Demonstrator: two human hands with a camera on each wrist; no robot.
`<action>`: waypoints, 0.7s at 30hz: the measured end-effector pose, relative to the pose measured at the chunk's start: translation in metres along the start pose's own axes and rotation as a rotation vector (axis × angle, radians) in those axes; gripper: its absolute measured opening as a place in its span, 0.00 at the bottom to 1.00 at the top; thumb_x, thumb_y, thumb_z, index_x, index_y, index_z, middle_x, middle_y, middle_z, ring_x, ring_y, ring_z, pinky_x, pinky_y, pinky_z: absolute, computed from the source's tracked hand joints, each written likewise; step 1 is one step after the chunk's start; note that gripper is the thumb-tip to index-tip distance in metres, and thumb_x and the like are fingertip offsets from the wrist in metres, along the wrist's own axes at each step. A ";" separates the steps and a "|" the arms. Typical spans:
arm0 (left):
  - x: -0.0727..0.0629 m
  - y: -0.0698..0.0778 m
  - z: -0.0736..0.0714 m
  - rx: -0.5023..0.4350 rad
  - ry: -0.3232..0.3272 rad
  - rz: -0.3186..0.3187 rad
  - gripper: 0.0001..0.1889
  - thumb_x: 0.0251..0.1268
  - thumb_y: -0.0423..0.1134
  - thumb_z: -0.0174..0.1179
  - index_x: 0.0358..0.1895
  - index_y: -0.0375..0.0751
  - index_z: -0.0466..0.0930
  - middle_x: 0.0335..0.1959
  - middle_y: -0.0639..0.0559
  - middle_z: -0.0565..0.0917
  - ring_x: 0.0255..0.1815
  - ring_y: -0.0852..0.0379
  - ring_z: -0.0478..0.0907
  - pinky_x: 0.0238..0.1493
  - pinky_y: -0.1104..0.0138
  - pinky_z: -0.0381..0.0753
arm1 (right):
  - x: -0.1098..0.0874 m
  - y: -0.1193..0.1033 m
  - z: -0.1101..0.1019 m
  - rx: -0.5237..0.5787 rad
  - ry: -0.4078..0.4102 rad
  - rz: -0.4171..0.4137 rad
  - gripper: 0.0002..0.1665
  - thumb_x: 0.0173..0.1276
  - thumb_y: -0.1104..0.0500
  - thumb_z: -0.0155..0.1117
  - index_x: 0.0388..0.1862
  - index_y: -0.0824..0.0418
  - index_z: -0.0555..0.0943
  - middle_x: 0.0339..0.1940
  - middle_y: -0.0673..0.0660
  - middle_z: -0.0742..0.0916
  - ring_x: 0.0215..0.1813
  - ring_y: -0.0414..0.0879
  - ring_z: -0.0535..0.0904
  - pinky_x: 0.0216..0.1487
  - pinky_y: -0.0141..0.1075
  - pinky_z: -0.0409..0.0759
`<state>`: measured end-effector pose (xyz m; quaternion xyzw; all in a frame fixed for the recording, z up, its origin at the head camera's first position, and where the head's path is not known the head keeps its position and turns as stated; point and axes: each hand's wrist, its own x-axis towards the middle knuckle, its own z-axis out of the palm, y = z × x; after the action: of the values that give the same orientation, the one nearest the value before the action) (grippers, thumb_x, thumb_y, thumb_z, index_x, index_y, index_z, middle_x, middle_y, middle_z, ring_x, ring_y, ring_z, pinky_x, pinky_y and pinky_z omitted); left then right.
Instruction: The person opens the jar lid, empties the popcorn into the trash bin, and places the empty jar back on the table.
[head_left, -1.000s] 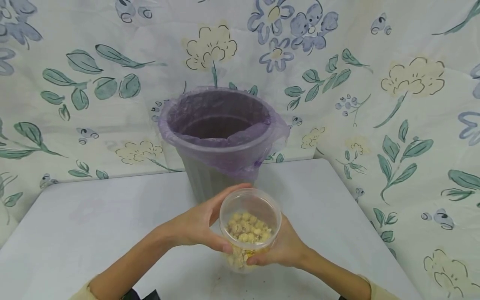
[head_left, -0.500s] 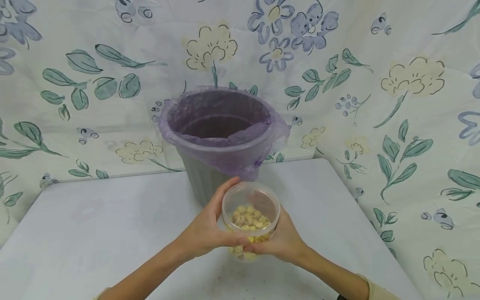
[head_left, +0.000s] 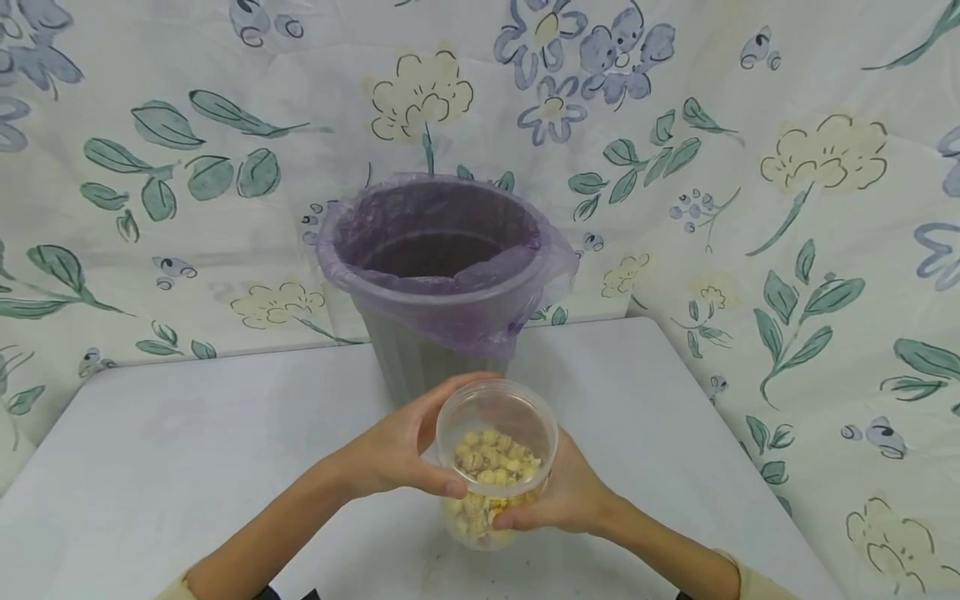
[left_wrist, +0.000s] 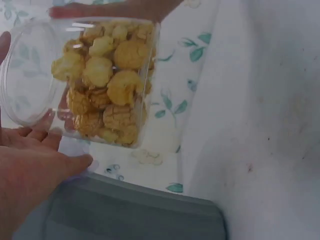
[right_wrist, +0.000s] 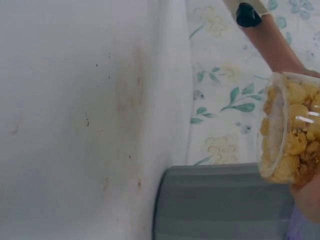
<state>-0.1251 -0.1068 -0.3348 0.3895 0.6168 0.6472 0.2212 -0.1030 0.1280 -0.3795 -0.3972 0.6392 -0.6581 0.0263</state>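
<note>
A clear plastic jar (head_left: 480,521) part-filled with yellow popcorn (head_left: 497,458) is held between both hands, just in front of the bin. Its round top tilts toward the head camera; I cannot tell whether a clear lid covers it. My left hand (head_left: 393,446) grips the top rim from the left, thumb on the near edge and fingers round the far side. From the right, my right hand (head_left: 566,492) holds the jar's body, thumb across the front. In the left wrist view, the popcorn (left_wrist: 107,80) shows through the wall, filling the lower part.
Behind the hands stands a grey bin (head_left: 412,367) lined with a purple bag (head_left: 450,312) folded over its rim. Specks and faint stains (right_wrist: 132,95) mark the white table (head_left: 225,433). Floral cloth (head_left: 675,67) hangs behind and at the right.
The left hand swung round the rim, its thumb sliding right and then back left. The jar rose slightly, then came down again. My right hand stayed on the body; the bin has not moved.
</note>
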 end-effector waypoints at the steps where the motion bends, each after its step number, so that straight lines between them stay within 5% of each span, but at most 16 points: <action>1: 0.000 0.000 0.002 0.022 0.034 0.011 0.51 0.54 0.45 0.76 0.78 0.40 0.53 0.71 0.43 0.67 0.72 0.43 0.60 0.70 0.43 0.57 | 0.000 0.000 0.000 -0.007 0.009 -0.002 0.59 0.52 0.45 0.81 0.75 0.63 0.59 0.66 0.68 0.74 0.64 0.61 0.72 0.66 0.49 0.71; 6: 0.000 -0.003 0.016 0.107 0.197 0.038 0.52 0.51 0.43 0.78 0.77 0.40 0.55 0.70 0.46 0.68 0.72 0.44 0.61 0.70 0.39 0.51 | -0.001 0.002 -0.002 -0.049 0.061 0.013 0.59 0.52 0.43 0.82 0.75 0.62 0.60 0.66 0.66 0.74 0.64 0.61 0.72 0.65 0.47 0.72; 10: -0.001 -0.003 0.021 0.117 0.253 0.042 0.52 0.50 0.42 0.79 0.77 0.41 0.55 0.71 0.48 0.67 0.74 0.47 0.58 0.71 0.40 0.48 | -0.003 0.004 -0.003 -0.062 0.073 0.017 0.60 0.52 0.42 0.81 0.75 0.61 0.59 0.68 0.65 0.73 0.65 0.62 0.71 0.66 0.47 0.72; 17: -0.009 0.001 0.015 0.096 0.330 0.076 0.50 0.53 0.41 0.77 0.77 0.41 0.56 0.71 0.45 0.66 0.73 0.50 0.59 0.71 0.68 0.58 | -0.006 0.003 -0.006 -0.078 0.106 0.052 0.60 0.50 0.43 0.83 0.75 0.58 0.59 0.67 0.62 0.74 0.63 0.58 0.73 0.64 0.44 0.74; 21: -0.019 0.003 0.007 0.111 0.382 0.095 0.50 0.54 0.43 0.77 0.77 0.41 0.56 0.72 0.44 0.65 0.71 0.50 0.61 0.67 0.71 0.63 | -0.010 0.002 -0.009 -0.117 0.144 0.063 0.62 0.49 0.42 0.83 0.75 0.60 0.60 0.68 0.62 0.74 0.67 0.55 0.71 0.68 0.41 0.68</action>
<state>-0.1075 -0.1171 -0.3363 0.3000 0.6631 0.6841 0.0476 -0.1025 0.1405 -0.3846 -0.3296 0.6887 -0.6454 -0.0223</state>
